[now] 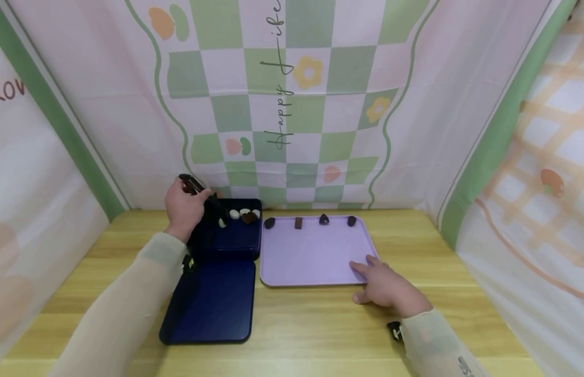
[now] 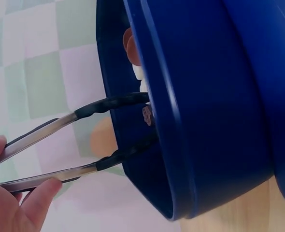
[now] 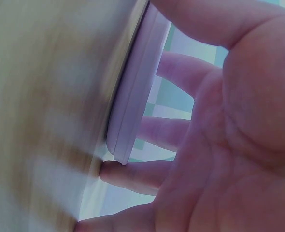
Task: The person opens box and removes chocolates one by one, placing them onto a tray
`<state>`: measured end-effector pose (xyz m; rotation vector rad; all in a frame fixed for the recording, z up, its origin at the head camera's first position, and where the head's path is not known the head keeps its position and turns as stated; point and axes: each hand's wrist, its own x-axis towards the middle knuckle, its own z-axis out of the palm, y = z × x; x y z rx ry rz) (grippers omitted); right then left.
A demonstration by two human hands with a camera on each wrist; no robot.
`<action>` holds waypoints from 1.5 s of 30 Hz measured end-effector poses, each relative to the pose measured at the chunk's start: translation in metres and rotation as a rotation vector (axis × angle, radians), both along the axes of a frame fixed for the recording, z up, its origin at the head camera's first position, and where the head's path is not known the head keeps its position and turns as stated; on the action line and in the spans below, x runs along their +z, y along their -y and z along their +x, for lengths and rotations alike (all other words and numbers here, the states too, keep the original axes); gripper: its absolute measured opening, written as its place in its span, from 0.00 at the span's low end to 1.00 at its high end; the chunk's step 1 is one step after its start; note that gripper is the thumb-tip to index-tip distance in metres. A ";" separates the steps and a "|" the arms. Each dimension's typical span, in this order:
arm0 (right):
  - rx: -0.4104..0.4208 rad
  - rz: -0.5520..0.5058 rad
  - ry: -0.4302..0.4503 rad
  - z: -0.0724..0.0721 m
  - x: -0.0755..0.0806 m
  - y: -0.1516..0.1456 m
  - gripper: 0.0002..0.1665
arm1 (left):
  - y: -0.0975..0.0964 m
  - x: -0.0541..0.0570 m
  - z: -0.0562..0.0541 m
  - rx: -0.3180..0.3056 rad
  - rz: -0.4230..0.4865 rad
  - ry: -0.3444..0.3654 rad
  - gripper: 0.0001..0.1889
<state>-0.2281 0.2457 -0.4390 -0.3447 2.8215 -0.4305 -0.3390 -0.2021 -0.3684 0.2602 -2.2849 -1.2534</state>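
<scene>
My left hand (image 1: 183, 207) grips metal tongs (image 2: 41, 136) with black tips, held over the back left of a deep navy box (image 1: 231, 239). The tips reach down inside it, spread apart on either side of a small ridged brown piece (image 2: 148, 116). White pieces (image 1: 234, 214) and brown pieces (image 1: 249, 217), resembling chocolates, lie near the box's back wall. With its fingers spread, my right hand (image 1: 388, 285) rests at the near right corner of a lilac tray (image 1: 315, 256), some fingers over its rim and others down on the table.
Along the tray's far edge sit a dark oval piece (image 1: 269, 223), a brown rectangular one (image 1: 298, 223), a dark triangular one (image 1: 324, 219) and another oval (image 1: 351, 221). A flat navy lid (image 1: 212, 303) lies before the box. Patterned cloth (image 1: 306, 120) hangs behind the wooden table (image 1: 315, 324).
</scene>
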 end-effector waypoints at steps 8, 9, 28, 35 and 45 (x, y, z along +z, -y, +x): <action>0.001 0.004 -0.001 0.000 0.000 0.000 0.49 | 0.013 0.004 0.003 0.027 0.112 0.038 0.20; 0.000 0.004 0.000 0.000 0.000 0.000 0.49 | 0.015 0.004 0.003 0.025 0.125 0.039 0.20; -0.001 -0.002 -0.002 0.003 0.003 0.001 0.50 | 0.038 0.015 0.006 0.010 0.620 0.034 0.26; -0.001 -0.004 -0.005 0.002 0.003 0.001 0.50 | 0.039 0.016 0.007 -0.011 0.743 0.010 0.28; -0.003 -0.014 -0.006 0.003 0.001 0.001 0.50 | 0.003 0.034 0.018 -0.106 0.798 -0.018 0.23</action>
